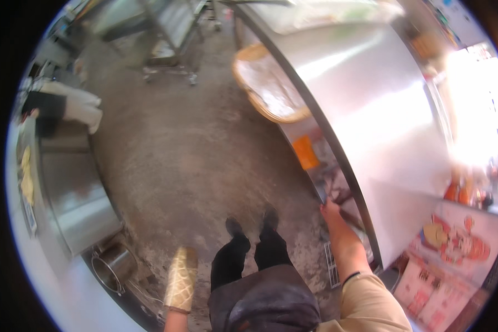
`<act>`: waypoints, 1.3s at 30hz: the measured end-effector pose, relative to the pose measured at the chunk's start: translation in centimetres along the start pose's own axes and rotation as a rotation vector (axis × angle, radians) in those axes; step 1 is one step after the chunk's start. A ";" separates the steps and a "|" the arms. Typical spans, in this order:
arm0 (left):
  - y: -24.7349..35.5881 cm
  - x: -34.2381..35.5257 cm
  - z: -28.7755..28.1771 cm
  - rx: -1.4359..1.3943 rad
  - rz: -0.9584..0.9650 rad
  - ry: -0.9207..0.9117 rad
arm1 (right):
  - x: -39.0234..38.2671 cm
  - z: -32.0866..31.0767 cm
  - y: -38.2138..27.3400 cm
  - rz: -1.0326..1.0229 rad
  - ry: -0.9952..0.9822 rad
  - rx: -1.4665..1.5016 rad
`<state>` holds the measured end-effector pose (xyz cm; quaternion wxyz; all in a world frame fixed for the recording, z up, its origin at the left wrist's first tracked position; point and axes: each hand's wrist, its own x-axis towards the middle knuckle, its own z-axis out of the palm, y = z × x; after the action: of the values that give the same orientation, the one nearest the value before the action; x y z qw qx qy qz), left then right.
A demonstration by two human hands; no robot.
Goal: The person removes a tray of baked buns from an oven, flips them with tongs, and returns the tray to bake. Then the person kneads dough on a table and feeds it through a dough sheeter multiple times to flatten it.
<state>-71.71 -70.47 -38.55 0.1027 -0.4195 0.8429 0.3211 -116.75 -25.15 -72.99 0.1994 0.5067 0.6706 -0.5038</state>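
Observation:
A quilted tan oven mitt (pixel 181 282) covers my left hand (pixel 181 276), which hangs low beside my left leg. Its fingers are hidden inside the mitt, so their pose does not show. My right hand (pixel 330 208) reaches forward at the edge of the steel table (pixel 365 105), next to the things stored beneath it. Blur hides its fingers and whatever they may touch. Just ahead of that hand are blurred dark and pale items (pixel 340 185) under the tabletop, and an orange packet or sheet (pixel 305 152) sits farther along.
A woven basket (pixel 249 91) with a pale lining stands partly beneath the table. To the left are steel cabinets (pixel 74 193), a metal pot (pixel 115 268) and a person (pixel 66 108) in pale trousers. A wheeled rack (pixel 171 61) stands far off. Printed cartons (pixel 448 243) sit at right.

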 end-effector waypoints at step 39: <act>-13.0 17.4 -13.4 -1.299 -0.993 0.017 | -51.6 89.6 -14.1 -0.291 -0.944 -0.003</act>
<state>-71.28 -95.72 -41.80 -0.0369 -0.7223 0.2052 0.6594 -129.98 -128.23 -63.18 0.4096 0.1240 0.5718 -0.7000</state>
